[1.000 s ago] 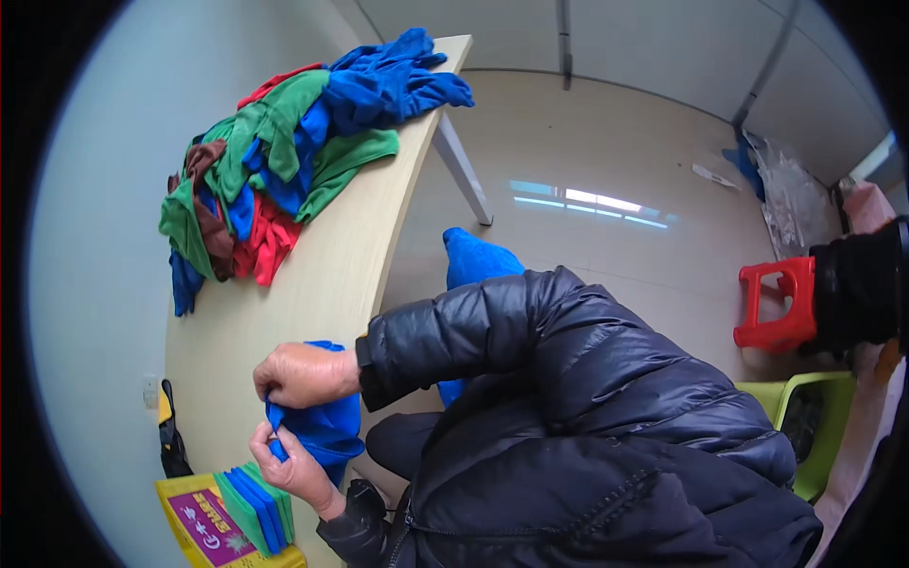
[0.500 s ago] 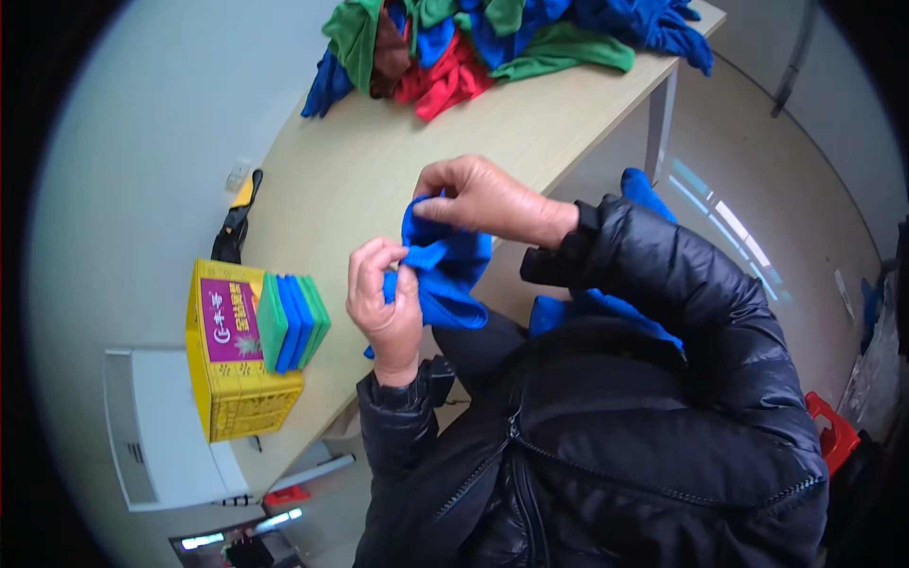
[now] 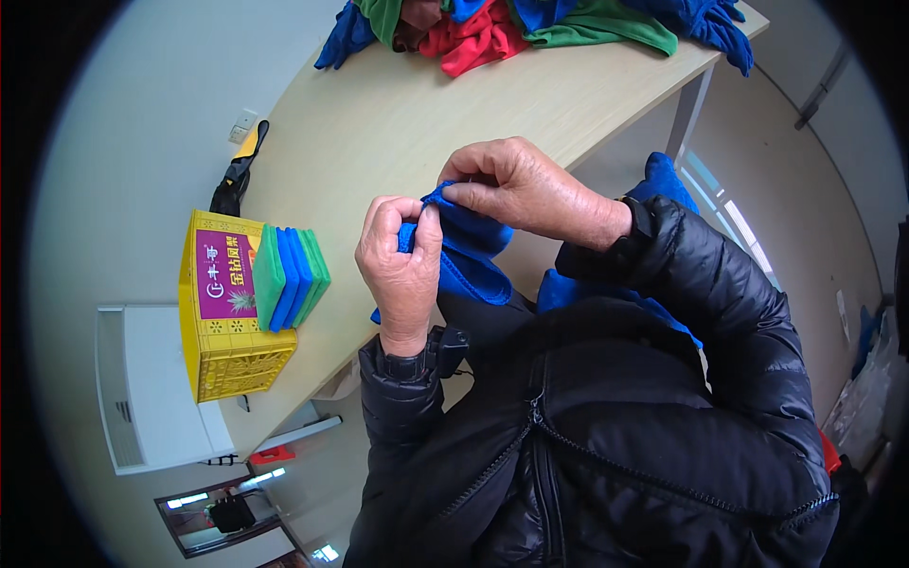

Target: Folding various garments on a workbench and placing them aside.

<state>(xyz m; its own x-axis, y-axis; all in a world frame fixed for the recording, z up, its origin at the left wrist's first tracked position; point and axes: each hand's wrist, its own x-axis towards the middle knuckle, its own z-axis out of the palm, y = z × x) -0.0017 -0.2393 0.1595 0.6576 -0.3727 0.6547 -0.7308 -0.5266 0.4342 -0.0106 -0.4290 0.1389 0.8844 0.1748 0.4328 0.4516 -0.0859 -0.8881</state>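
Note:
A blue cloth [image 3: 473, 267] with a stitched edge hangs between my hands above my lap. My left hand [image 3: 401, 260] pinches its edge between thumb and fingers. Close against it, my right hand [image 3: 530, 189] grips the same edge, thumb pressed on the fabric. The cloth droops in loose folds below my fingers, and its far side is partly hidden by my left hand.
A heap of crumpled green, red, brown and blue cloths [image 3: 483, 38] lies at the table's [image 3: 379, 123] far end. To the left, a yellow box [image 3: 241, 364] stands beside a stack of folded green and blue cloths [image 3: 292, 279]. A black strap [image 3: 232, 185] lies behind it.
My hands have drawn together along the cloth's edge, the fingertips now almost meeting. The view has shifted, so the cloth heap sits higher in the picture.

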